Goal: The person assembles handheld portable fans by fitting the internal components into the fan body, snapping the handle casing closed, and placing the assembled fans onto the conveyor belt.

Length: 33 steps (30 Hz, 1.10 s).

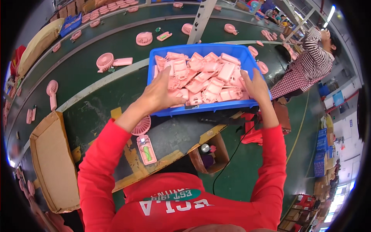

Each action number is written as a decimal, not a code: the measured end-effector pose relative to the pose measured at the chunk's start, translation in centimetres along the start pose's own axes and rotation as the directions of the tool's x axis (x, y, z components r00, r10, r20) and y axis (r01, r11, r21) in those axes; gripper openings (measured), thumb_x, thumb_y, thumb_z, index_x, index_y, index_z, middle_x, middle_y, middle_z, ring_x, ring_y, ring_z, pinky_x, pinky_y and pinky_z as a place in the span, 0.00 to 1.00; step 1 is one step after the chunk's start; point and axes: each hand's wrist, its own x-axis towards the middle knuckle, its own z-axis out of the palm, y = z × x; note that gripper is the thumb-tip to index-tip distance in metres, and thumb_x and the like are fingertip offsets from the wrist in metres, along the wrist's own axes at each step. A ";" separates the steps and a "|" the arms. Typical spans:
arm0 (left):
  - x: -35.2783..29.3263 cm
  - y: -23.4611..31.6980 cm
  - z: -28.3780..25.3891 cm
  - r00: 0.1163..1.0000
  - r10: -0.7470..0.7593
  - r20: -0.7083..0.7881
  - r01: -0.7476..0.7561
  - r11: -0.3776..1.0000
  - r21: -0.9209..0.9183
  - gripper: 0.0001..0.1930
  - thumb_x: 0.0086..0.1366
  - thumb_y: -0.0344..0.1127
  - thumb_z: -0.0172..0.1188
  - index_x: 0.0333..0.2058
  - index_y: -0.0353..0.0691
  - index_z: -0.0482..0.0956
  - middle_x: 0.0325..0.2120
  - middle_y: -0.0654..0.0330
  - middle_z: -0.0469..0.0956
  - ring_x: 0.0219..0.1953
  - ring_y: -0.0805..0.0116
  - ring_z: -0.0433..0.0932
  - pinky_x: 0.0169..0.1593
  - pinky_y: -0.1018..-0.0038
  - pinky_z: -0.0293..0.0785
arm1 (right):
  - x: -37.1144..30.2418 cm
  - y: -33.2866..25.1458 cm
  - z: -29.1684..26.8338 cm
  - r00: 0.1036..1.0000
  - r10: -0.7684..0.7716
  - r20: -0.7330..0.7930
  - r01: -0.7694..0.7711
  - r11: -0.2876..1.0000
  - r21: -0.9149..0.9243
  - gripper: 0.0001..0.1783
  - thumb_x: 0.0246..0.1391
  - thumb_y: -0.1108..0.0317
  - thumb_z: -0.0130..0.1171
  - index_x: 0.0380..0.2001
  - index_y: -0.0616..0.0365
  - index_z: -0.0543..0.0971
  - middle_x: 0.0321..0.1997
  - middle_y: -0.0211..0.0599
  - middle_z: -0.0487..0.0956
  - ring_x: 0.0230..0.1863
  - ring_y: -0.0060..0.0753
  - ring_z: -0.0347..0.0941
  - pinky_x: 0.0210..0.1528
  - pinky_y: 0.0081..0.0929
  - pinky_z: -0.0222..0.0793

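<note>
A blue plastic bin (185, 111), heaped with pink plastic casing pieces (212, 89), stands in front of me on the bench beside the conveyor. My left hand (156, 92) reaches over the bin's near left corner, fingers and thumb spread against the pieces. At the right end, my right hand (256, 88) lies open along the rim, its thumb apart and close to the pieces. Whether either hand bears on the bin's wall is unclear. Below the left forearm sits a pink handheld fan (142, 125), partly covered, its opened handle (147, 150) showing a green part inside.
Pink fans (105, 62) and casings lie spaced along the green conveyor (127, 42). A shallow cardboard tray (54, 162) is at left. Beneath the bench edge stands an open carton (210, 156); a black cable hangs beside it. A person in stripes (315, 52) stands at far right.
</note>
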 end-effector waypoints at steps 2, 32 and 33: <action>3.1 -0.4 2.1 0.998 0.028 0.050 -0.028 1.000 -0.007 0.58 0.41 0.52 0.73 0.62 0.27 0.47 0.60 0.36 0.55 0.63 0.47 0.57 0.65 0.64 0.54 | 3.6 4.4 1.6 0.959 0.151 0.239 -0.176 0.980 0.088 0.45 0.53 0.36 0.48 0.52 0.75 0.66 0.52 0.62 0.71 0.52 0.46 0.70 0.53 0.35 0.65; 12.9 4.6 7.6 0.997 0.024 -0.070 -0.022 0.999 0.031 0.45 0.43 0.42 0.68 0.60 0.42 0.56 0.53 0.42 0.62 0.52 0.40 0.69 0.54 0.57 0.67 | 7.0 -3.9 5.4 0.796 -0.156 0.585 -0.586 0.044 0.809 0.29 0.50 0.66 0.61 0.52 0.67 0.65 0.44 0.47 0.74 0.41 0.34 0.76 0.37 0.27 0.78; 12.8 4.8 7.6 0.996 0.020 -0.088 -0.016 0.999 0.052 0.42 0.45 0.41 0.67 0.59 0.42 0.58 0.52 0.42 0.63 0.51 0.40 0.69 0.54 0.57 0.67 | 6.8 -4.4 5.0 0.796 -0.161 0.584 -0.585 0.043 0.810 0.29 0.50 0.66 0.61 0.52 0.67 0.65 0.44 0.47 0.74 0.41 0.34 0.76 0.37 0.27 0.78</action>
